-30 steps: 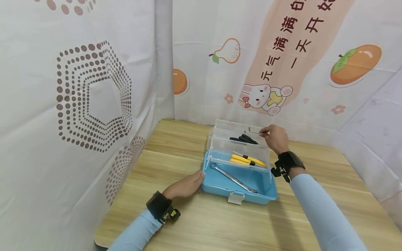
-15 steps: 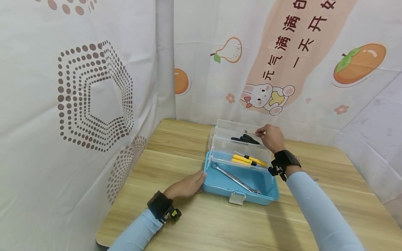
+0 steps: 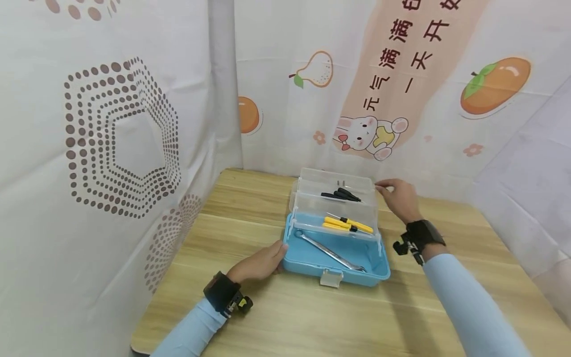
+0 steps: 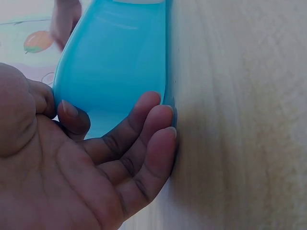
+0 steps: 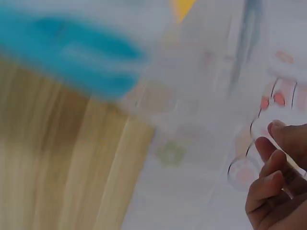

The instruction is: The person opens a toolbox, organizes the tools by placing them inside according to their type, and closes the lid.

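Note:
A blue toolbox point(image 3: 308, 268) stands unfolded on the table, its clear trays raised behind it. My left hand point(image 3: 260, 263) grips the toolbox's left end; in the left wrist view its fingertips point(image 4: 159, 148) curl against the lower edge. A combination wrench point(image 3: 329, 252) lies in the bottom. Yellow-handled screwdrivers point(image 3: 348, 224) are in the lower clear tray point(image 3: 308, 219). The upper clear tray point(image 3: 312, 184) holds several black-handled tools point(image 3: 342, 194) and small metal hex keys point(image 3: 343, 185). Just right of that tray, my right hand point(image 3: 401, 198) is empty, its fingers loosely bent.
A white latch point(image 3: 331, 278) hangs from the toolbox's front. The wooden table point(image 3: 250, 208) extends on both sides of the box. Printed curtains point(image 3: 285, 124) close off the back and the left point(image 3: 187, 124).
My right hand has let go of the L-shaped hex key in the upper tray and moved right, off the tray. My left hand has stayed on the toolbox.

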Demonstrator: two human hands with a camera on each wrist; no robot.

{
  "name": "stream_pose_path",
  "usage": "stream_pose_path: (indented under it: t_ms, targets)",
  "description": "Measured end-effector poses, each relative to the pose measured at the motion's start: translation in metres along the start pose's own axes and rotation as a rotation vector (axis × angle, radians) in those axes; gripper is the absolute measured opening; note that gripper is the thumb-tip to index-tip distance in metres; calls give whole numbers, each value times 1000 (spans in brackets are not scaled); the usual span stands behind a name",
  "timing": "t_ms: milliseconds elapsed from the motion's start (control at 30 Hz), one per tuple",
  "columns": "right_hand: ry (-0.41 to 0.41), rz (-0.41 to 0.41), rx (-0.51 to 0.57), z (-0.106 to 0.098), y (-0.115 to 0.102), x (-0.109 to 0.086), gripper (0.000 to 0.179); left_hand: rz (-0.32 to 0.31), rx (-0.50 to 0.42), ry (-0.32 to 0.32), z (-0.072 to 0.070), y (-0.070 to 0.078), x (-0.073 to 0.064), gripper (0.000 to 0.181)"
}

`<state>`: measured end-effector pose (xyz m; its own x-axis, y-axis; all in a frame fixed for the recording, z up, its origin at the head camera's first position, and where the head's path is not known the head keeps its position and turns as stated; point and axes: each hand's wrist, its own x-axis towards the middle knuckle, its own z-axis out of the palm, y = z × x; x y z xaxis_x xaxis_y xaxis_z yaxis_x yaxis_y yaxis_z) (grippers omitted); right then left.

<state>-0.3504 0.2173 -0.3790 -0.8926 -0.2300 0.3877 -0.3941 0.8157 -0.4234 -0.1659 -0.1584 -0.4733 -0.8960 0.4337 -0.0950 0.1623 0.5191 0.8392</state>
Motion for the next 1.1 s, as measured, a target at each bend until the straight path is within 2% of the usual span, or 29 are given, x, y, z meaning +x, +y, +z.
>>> stream_pose_path:
  t_ms: [100, 267, 333, 367, 500, 600, 700, 800, 1100]
  targets:
    - [-76, 55, -6, -21, 37, -28, 29, 8, 8, -1, -1, -1, 0, 43]
    - [-395, 258, -18, -50, 108, -88, 57, 19, 23, -2, -5, -1, 0, 42]
    - [-480, 345, -43, -57, 131, -109, 68, 24, 31, -3, -7, -1, 0, 41]
    - [-495, 363, -59, -59, 141, -118, 70, 24, 30, -4, -7, 0, 0, 40]
    - [-520, 403, -102, -67, 167, -144, 71, 34, 22, -10, -6, 1, 2, 39]
    - [-518, 395, -107, -72, 177, -158, 58, 35, 12, -15, -3, 1, 3, 39]
    - [-505, 373, -103, -73, 182, -163, 43, 36, 11, -8, -3, 0, 2, 40]
    - [-493, 351, -110, -73, 183, -166, 37, 37, 3, -5, -4, 0, 1, 39]
    - [-442, 365, -100, -72, 181, -166, 37, 53, -1, -8, -3, 0, 0, 38]
